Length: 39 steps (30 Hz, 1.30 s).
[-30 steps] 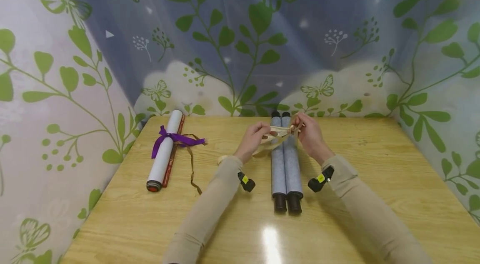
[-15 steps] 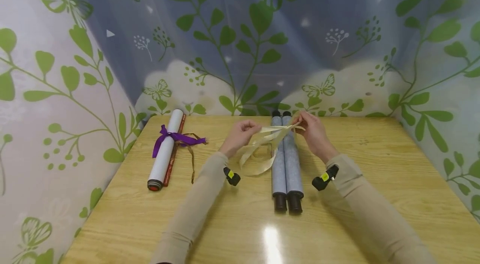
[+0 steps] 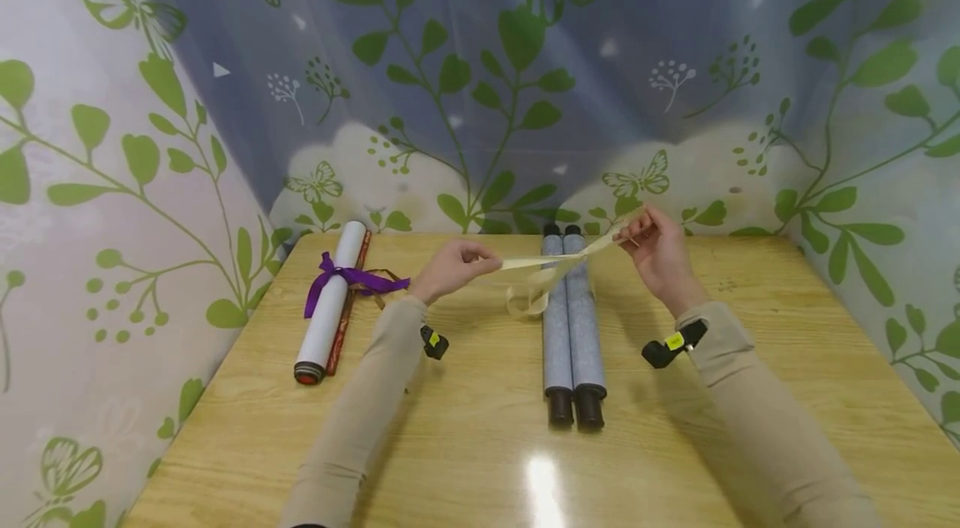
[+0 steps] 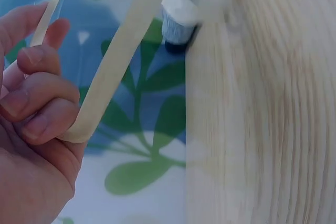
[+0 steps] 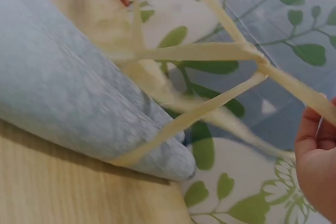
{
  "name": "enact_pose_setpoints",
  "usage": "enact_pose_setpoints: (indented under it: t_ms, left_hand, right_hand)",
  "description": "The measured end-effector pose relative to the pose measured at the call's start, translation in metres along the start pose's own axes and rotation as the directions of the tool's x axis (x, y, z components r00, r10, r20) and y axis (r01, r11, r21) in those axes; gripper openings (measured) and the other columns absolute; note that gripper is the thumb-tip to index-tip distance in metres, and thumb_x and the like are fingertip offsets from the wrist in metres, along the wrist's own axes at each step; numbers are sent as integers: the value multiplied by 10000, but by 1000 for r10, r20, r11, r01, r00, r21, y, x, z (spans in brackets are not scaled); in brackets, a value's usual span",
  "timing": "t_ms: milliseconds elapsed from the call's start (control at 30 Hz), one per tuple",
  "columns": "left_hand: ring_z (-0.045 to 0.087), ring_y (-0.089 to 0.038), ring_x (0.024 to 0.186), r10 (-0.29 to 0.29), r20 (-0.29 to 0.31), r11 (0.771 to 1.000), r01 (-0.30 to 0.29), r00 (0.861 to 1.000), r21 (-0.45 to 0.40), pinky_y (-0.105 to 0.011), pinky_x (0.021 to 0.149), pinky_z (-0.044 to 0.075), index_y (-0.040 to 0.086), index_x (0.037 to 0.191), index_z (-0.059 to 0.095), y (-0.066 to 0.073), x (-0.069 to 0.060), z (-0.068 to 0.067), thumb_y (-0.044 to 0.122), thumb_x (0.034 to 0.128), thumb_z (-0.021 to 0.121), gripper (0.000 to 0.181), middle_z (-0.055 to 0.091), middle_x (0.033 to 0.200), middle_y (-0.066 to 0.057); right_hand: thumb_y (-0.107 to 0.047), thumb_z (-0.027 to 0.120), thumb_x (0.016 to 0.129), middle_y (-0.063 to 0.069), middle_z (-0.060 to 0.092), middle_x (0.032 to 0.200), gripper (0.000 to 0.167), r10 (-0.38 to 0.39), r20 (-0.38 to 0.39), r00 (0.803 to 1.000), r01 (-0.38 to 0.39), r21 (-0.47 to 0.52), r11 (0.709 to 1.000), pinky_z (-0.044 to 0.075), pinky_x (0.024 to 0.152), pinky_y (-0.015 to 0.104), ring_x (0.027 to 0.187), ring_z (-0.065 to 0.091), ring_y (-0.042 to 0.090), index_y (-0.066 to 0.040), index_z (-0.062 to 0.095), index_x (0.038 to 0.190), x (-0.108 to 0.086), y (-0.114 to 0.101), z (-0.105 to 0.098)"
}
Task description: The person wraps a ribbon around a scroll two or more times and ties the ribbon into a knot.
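Note:
My left hand (image 3: pixel 453 268) pinches one end of a cream ribbon (image 3: pixel 534 262) between thumb and fingers. To the right, the other end is held in my right hand (image 3: pixel 660 257), raised slightly higher. The ribbon is stretched above two grey-blue scrolls (image 3: pixel 557 336) with dark end knobs, lying side by side on the table. In the right wrist view the ribbon loops around the scrolls and crosses at a knot (image 5: pixel 260 60) above them. A strand of ribbon (image 4: pixel 113 66) also passes around the left hand's lower fingers in the left wrist view. Loose ribbon hangs over the left scroll.
On the left of the wooden table (image 3: pixel 480 461) lies a white scroll (image 3: pixel 324 328) tied with a purple ribbon (image 3: pixel 318 282), a narrow red patterned strip (image 3: pixel 339 336) along its side. A patterned curtain (image 3: pixel 450 136) stands behind the table's back edge.
Both hands have moved apart, left hand leftward, right hand rightward and up. The ribbon between them has drawn tighter, and its loose loops over the left scroll have become smaller.

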State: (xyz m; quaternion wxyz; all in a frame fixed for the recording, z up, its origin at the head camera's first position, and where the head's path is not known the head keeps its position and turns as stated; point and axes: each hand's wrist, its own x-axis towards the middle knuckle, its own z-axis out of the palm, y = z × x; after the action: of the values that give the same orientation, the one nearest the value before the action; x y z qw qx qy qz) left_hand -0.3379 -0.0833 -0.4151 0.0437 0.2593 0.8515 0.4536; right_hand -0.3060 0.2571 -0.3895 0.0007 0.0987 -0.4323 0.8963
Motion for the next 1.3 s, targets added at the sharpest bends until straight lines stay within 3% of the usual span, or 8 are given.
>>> enact_pose_setpoints:
  t_ms: [233,400,467,633,667,833,1100,1300]
  left_hand:
    - [575,-190,815,-73,-27,997,74,997,31,-369,706,486,261,999,746,-11,-9,-21,524,875,681,298,669,1095,34]
    - [369,-149,520,-134,-115,991,133,984,-18,-308,432,375,207,990,744,-21,-16,-39,592,861,658,415,672,927,-62]
    - [437,-151,576,-136,-162,989,126,977,-73,-355,447,434,167,990,738,-25,-19,-46,583,870,653,441,678,968,-89]
    - [602,-176,1021,-124,-283,987,91,951,-129,-451,901,498,95,952,753,-35,-24,-57,471,904,672,388,703,1150,-44]
    - [613,-185,943,-122,-301,988,88,946,-123,-415,915,475,75,893,744,-36,-25,-58,454,905,678,385,719,1048,-55]
    - [373,-147,568,-141,-384,990,127,912,-62,-345,685,423,103,619,542,-41,-31,-58,520,891,665,513,427,588,41]
    - [276,-154,493,-176,-431,980,199,885,10,-313,562,367,108,564,408,-52,-31,-58,454,937,633,557,295,514,55]
    - [336,-152,478,-209,-516,949,299,831,97,-299,531,350,126,557,425,-64,-32,-59,393,971,601,523,341,489,52]
  right_hand:
    - [-272,453,1051,4,440,637,341,-4,-46,999,11,146,989,456,663,302,580,375,160,-101,475,757,-2,-18,-13]
    - [-273,448,1052,11,467,613,340,-3,-54,999,12,171,985,434,638,303,557,387,157,-92,508,770,-4,-23,-17]
    - [-269,460,1049,14,468,607,333,-9,-57,998,19,184,983,435,634,298,553,395,156,-87,515,775,-4,-25,-18]
    - [-262,492,1037,14,443,590,279,-42,-76,996,56,205,977,429,624,289,551,400,158,-76,539,834,-4,-33,-24]
    - [-254,498,1036,16,438,584,266,-51,-79,996,67,211,975,420,619,291,550,396,160,-74,542,844,-4,-35,-25]
    - [-187,518,1026,46,425,547,228,-103,-142,985,141,292,946,393,574,301,527,386,178,-42,550,853,-6,-50,-35]
    - [-115,473,1025,46,379,542,182,-80,-363,928,193,287,939,355,537,304,509,345,184,-62,523,858,-13,-69,-65]
    - [-34,355,1016,45,354,519,194,-2,-419,908,129,275,953,293,524,310,498,304,183,-73,478,872,-20,-68,-93]
